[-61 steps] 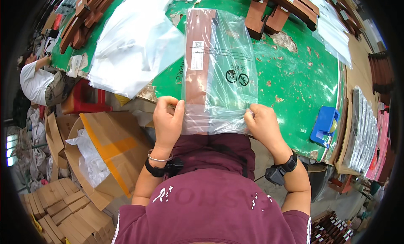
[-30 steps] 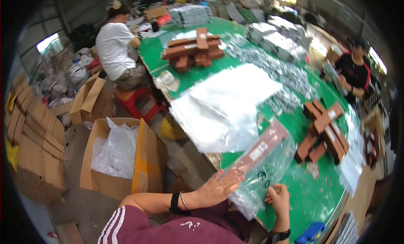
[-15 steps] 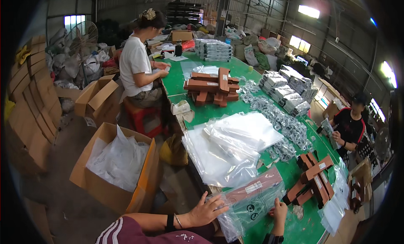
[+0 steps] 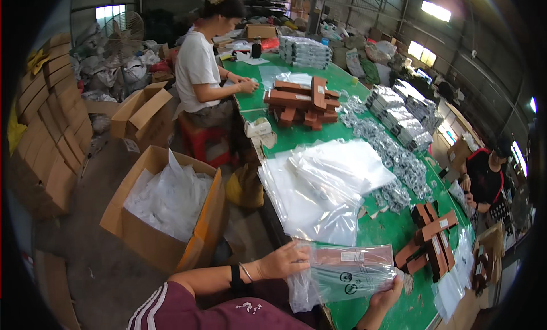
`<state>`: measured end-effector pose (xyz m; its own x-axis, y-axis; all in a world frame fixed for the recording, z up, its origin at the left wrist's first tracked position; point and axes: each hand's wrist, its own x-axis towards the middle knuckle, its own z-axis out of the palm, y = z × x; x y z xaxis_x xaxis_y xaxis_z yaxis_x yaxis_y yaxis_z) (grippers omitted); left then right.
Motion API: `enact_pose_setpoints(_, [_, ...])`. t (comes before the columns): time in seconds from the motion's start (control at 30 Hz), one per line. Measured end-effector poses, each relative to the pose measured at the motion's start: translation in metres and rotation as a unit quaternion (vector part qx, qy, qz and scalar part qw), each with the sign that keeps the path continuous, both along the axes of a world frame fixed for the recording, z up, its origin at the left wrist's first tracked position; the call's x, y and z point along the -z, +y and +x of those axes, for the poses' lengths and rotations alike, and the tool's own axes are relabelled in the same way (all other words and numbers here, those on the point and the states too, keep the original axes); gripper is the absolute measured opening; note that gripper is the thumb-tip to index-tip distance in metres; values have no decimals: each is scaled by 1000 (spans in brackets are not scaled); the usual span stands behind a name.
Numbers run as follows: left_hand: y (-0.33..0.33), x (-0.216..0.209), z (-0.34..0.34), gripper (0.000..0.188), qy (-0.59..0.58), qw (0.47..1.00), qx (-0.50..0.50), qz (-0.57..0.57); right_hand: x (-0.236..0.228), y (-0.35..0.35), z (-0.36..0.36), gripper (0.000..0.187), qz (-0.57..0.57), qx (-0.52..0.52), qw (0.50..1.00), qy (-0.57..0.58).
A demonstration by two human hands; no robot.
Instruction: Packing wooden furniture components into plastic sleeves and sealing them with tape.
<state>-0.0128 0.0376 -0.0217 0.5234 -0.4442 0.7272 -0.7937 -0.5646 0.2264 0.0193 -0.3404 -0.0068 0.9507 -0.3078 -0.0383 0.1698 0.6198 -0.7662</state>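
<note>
A long reddish-brown carton (image 4: 323,255) with a white label lies inside a clear plastic bag (image 4: 325,287) printed with dark round marks. At the bag's left end, my left hand (image 4: 283,260) is closed on the plastic, fingers over its upper edge. My right hand (image 4: 387,297) grips the right end of the bag, thumb along the side. The bag is held just above the table's near edge. Beyond it lies a stack of flat clear bags (image 4: 330,185). To the right, several brown cartons (image 4: 436,239) are piled crosswise.
On the green table (image 4: 373,316) are loose metal rings (image 4: 393,153), wrapped bundles (image 4: 403,113) and another brown carton pile (image 4: 305,99). An open cardboard box (image 4: 205,222) of plastic bags stands at left. One person (image 4: 202,71) sits far left; another (image 4: 484,179) works at right.
My right hand has moved from the bag's front to its right end and now grips it there. The bagged carton is turned more level. My view has shifted slightly.
</note>
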Motion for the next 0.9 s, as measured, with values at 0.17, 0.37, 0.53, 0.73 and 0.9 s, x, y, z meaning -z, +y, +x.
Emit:
enact_pose_setpoints(0.17, [0, 7, 0, 20, 30, 998, -52, 5, 15, -13, -32, 38, -122, 49, 991, -21])
enact_pose_setpoints(0.37, [-4, 2, -11, 15, 105, 986, -100, -85, 36, -20, -29, 52, -592, 161, 777, 142])
enact_pose_setpoints(0.53, [-7, 15, -7, 18, 105, 985, -73, -118, 21, -11, -21, 67, -581, 196, 788, 53])
enact_pose_setpoints(0.73, [-13, 26, -8, 24, 185, 954, -51, -229, 14, -10, 5, 21, -465, 175, 862, -103])
enact_pose_setpoints(0.9, [-20, 18, -12, 28, 261, 898, -49, -352, 25, -7, 33, 17, -418, 193, 888, -11])
